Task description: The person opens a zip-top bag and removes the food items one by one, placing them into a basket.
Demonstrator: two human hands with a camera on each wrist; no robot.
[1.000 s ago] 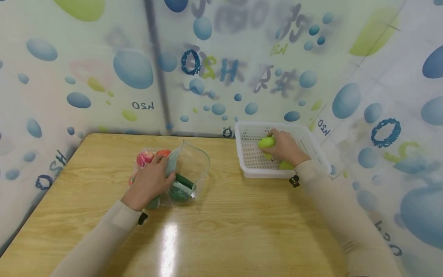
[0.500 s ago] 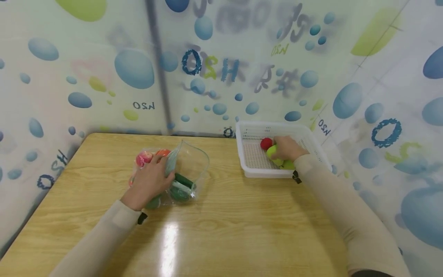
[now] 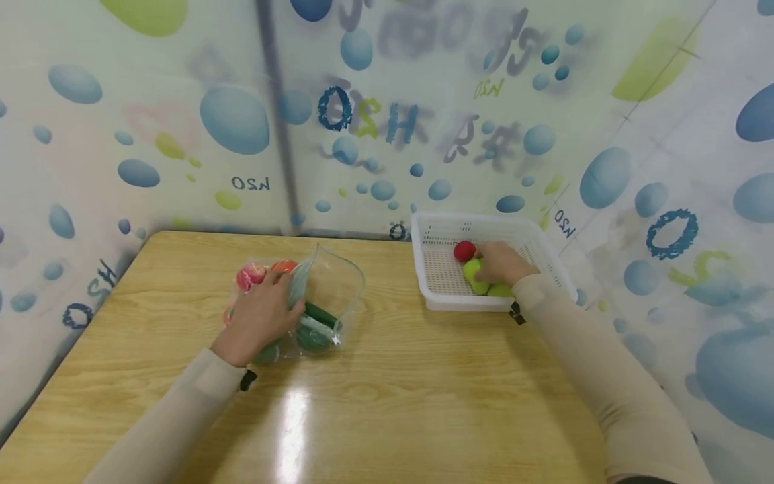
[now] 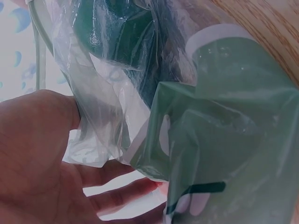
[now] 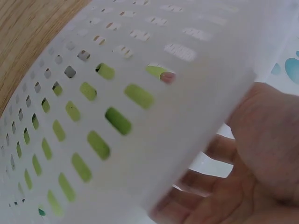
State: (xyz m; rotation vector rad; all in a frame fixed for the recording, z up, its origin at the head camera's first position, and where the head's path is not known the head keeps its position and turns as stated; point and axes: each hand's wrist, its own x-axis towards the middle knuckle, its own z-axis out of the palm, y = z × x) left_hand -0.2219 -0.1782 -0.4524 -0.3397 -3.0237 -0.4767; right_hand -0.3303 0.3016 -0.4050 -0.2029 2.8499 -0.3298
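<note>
My left hand [image 3: 260, 316] grips a clear zip bag [image 3: 347, 269] with a green printed panel, on the table's left half; its mouth gapes to the right. Inside lie a pink-red round piece [image 3: 250, 275], an orange-red one [image 3: 285, 267] and dark green cucumber-like pieces [image 3: 320, 316]. In the left wrist view, thumb and fingers lie either side of the plastic [image 4: 93, 112]. My right hand [image 3: 504, 262] reaches into a white perforated basket [image 3: 435, 300], its fingers at a light green fruit [image 3: 476, 277]. A red round fruit [image 3: 464, 251] lies just left of the fingertips. The basket wall partly hides the fingers in the right wrist view.
Another light green fruit [image 3: 500, 290] lies at the basket's near wall, under my right hand. Basket and bag stand apart on a wooden table [image 3: 387, 383]. A wall sheet [image 3: 387, 154] with blue and green drops closes off the back.
A second ago my right hand held a light green fruit higher in the basket. It has moved down and right with the fruit, and the red fruit has come into view. The left hand stays put.
</note>
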